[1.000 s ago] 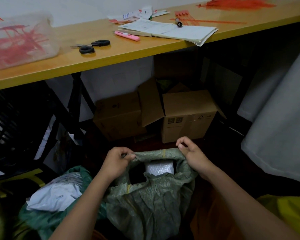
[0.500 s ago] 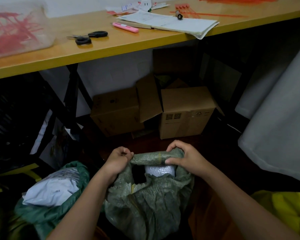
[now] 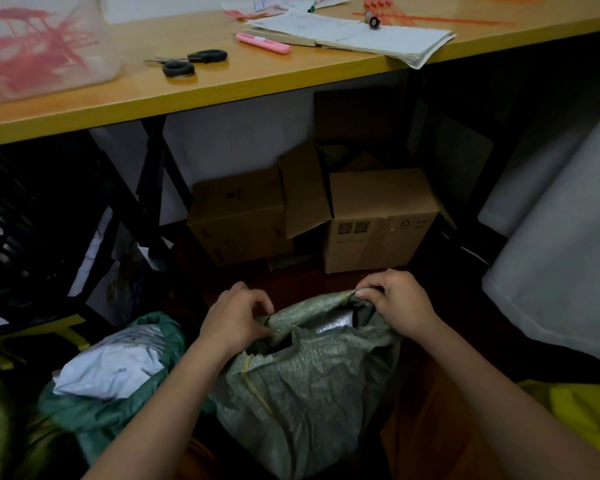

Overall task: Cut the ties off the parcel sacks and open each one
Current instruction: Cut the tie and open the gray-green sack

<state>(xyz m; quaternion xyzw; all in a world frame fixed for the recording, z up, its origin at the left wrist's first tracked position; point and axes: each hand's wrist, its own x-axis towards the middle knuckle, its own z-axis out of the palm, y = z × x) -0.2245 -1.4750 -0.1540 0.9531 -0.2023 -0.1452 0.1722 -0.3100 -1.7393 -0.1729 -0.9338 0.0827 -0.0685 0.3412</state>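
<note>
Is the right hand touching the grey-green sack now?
Touching. The head view shows the right hand pinching the rolled rim of the grey-green sack at its far right corner, with no gap between fingers and fabric.

Sack [image 3: 309, 386] woven plastic, matt, crinkled; boxes [image 3: 378, 220] matt cardboard.

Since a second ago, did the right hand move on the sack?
Yes. The right hand slid rightward along the sack rim: judged against the cardboard box behind, it now sits below the box's right part, pinching the rim.
</note>
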